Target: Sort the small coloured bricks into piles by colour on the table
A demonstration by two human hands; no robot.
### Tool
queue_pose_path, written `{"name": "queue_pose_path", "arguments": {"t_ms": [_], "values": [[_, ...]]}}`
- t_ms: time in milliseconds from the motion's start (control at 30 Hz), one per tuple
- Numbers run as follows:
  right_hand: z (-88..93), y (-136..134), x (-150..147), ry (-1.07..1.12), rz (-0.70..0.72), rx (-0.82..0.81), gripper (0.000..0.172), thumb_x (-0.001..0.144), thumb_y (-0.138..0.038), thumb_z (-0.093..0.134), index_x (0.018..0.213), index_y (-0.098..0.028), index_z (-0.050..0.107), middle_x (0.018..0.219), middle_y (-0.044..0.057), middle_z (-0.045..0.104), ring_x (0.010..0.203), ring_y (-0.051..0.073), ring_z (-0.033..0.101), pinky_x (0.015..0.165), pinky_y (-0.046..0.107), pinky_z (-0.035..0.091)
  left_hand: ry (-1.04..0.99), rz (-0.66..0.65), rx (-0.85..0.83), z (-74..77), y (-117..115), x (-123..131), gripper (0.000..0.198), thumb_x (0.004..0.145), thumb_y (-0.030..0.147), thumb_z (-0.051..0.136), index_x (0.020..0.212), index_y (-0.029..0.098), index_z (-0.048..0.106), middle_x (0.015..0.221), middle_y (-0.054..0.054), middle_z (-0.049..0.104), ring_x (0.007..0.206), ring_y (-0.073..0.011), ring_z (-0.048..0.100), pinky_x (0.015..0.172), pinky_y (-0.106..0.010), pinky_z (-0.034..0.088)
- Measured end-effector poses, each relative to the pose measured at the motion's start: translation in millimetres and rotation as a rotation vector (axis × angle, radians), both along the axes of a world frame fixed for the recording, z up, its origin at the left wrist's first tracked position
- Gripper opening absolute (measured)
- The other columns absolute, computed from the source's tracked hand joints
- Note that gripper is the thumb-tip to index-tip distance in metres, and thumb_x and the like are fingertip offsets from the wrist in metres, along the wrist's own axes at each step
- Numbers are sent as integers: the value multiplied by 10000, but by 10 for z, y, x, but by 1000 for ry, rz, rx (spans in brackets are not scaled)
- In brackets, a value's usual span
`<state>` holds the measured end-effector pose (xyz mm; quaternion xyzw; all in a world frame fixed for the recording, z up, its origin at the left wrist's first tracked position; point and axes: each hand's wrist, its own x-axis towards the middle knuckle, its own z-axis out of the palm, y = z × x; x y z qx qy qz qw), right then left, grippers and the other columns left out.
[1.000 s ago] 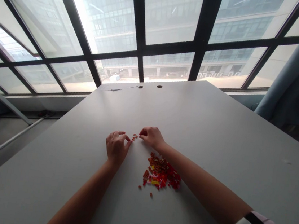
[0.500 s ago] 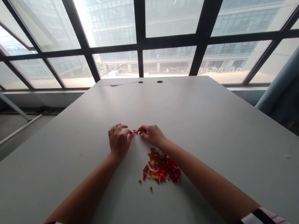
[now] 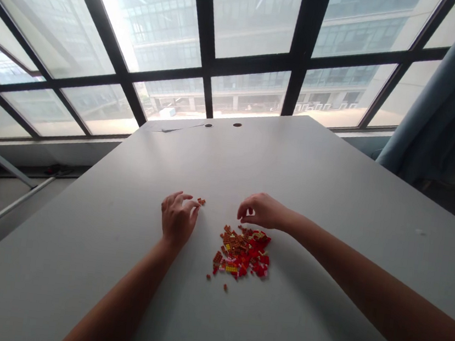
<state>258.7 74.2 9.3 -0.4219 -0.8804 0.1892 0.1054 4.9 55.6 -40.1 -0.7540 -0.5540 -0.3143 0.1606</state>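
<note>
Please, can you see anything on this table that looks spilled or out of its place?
Yes, a little. One small brick lies alone below the loose pile of red and yellow building bricks, and a tiny group of bricks sits apart beside the left hand. Both look separated from the pile.

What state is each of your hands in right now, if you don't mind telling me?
Left hand: open, fingers curved, holding nothing visible, beside a few small bricks.
Right hand: loosely curled by the brick pile; cannot tell whether it holds anything.
</note>
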Motion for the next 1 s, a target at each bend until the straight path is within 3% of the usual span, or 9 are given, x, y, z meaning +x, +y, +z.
{"name": "queue_pose_path", "arguments": {"t_ms": [133,333,500,767,1000], "values": [[-11,-77,-8,-19,18,-37,81,713,-176,707,749,-226,759,747,6,714,685,124,623,650,216,410,7,-22,41,11,-27,-4,94,816,219,621,813,234,713,981,-60,685,1078,-290,551,969,-457,356],[-22,-49,-172,-121,-64,48,82,758,-190,677,798,-208,746,843,21,722,754,140,629,721,234,409,0,-14,51,11,-34,-29,95,812,208,618,809,230,710,971,-55,692,1070,-283,562,967,-453,359],[-92,118,-449,-122,-143,94,127,812,-219,619,878,-190,723,955,64,710,879,189,631,796,281,400,-6,-12,48,9,-39,-25,97,814,210,613,808,229,708,971,-55,694,1067,-281,566,966,-452,362],[-137,252,-896,-71,-209,130,194,887,-280,538,984,-190,680,1024,76,677,922,186,621,805,282,400,3,19,16,14,-49,-42,80,802,239,639,819,236,718,1018,-66,676,1097,-294,541,966,-454,375],[-102,186,-719,-22,-163,133,229,897,-215,509,1035,-198,691,1047,71,679,914,172,624,843,282,389,32,29,-26,16,-56,-31,97,794,262,657,836,278,743,1123,-85,632,1150,-325,501,953,-490,397]]}}
